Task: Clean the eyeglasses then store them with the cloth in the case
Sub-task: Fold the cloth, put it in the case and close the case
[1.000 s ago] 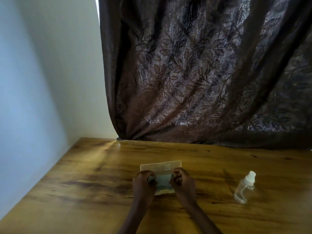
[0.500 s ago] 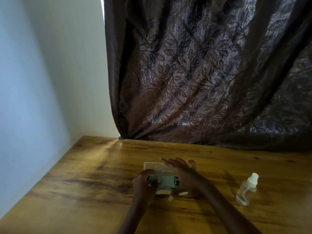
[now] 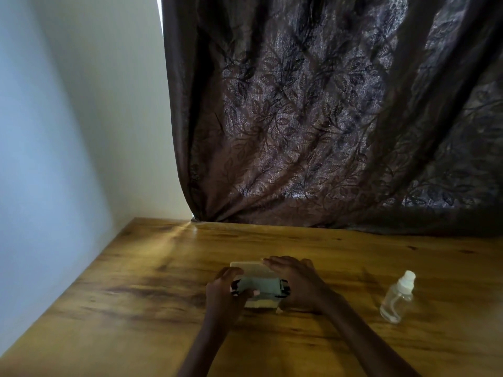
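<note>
Inside open case point(image 3: 250, 268): cloth point(image 3: 258, 285), eyeglasses point(image 3: 284, 288).

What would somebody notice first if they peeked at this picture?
Probably the big dark leafy curtain hanging behind the wooden table. Next, the left hand and right hand around a pale open case with a folded cloth in it, near the table's middle. A small clear bottle stands to the right.

place: home room | evidence: leaf-patterned brown curtain point(image 3: 326, 118) at 12 o'clock; plain wall point(image 3: 68, 118) at 9 o'clock; wooden table point(image 3: 136, 308)
</note>
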